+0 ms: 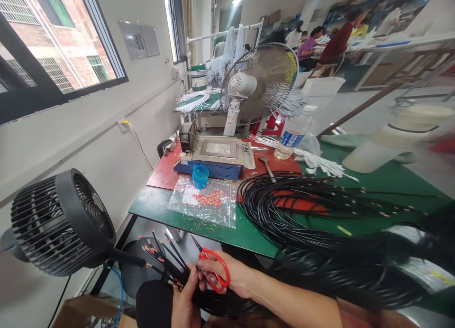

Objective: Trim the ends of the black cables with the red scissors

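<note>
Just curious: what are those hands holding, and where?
Right hand: red-handled scissors, fingers through the loops. Left hand: bundle of black wires, gripped near its base.

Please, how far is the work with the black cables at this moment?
Done: small coloured offcuts lie on a plastic sheet. In hand: the left hand grips a bunch of black cable ends with stripped tips; the right hand holds red scissors. Left: a large coil of black cable covers the green table; how much is untrimmed cannot be told.

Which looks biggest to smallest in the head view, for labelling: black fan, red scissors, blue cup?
1. black fan, though nearness to the camera inflates it
2. red scissors
3. blue cup, farther away
</note>
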`<action>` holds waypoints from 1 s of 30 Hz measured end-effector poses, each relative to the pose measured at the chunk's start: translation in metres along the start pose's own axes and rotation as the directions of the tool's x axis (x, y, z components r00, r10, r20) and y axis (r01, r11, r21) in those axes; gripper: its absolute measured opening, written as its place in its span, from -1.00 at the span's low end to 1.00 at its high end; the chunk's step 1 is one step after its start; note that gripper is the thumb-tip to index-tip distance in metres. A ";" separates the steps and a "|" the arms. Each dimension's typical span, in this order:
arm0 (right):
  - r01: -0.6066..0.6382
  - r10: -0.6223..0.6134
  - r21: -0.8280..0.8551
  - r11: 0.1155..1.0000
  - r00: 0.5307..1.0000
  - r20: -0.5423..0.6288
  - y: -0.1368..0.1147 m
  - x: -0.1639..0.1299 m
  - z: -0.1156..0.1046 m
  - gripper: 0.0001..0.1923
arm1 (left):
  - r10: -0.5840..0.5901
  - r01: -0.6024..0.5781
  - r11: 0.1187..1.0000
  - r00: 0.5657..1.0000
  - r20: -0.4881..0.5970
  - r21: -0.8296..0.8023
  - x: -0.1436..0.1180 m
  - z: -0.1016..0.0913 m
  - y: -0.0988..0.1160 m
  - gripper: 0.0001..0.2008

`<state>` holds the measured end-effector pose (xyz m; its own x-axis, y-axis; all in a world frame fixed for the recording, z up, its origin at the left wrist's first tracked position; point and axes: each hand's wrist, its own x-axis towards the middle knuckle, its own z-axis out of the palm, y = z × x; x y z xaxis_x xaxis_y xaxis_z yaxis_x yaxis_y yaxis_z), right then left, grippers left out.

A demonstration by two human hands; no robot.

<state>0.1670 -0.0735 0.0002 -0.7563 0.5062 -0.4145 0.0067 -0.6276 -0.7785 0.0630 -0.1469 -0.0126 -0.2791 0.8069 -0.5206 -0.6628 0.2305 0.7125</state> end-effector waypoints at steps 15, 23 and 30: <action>0.050 -0.047 0.059 0.997 0.998 -0.038 -0.001 0.007 -0.001 -0.43 | 0.015 -0.016 1.000 0.999 -0.050 -0.005 0.003 -0.001 -0.004 -0.84; -0.040 0.042 0.041 0.998 0.997 -0.067 0.002 0.007 -0.002 -0.49 | 0.003 -0.005 0.999 0.998 -0.063 -0.037 0.002 -0.002 -0.006 -0.87; -0.012 0.013 0.027 1.000 0.997 -0.071 0.003 0.006 -0.002 -0.47 | 0.031 -0.032 0.999 0.999 -0.030 -0.027 0.002 -0.002 -0.007 -0.85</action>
<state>0.1633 -0.0714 -0.0055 -0.7076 0.5385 -0.4575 -0.0020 -0.6490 -0.7608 0.0656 -0.1479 -0.0202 -0.3205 0.7968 -0.5123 -0.6723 0.1896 0.7156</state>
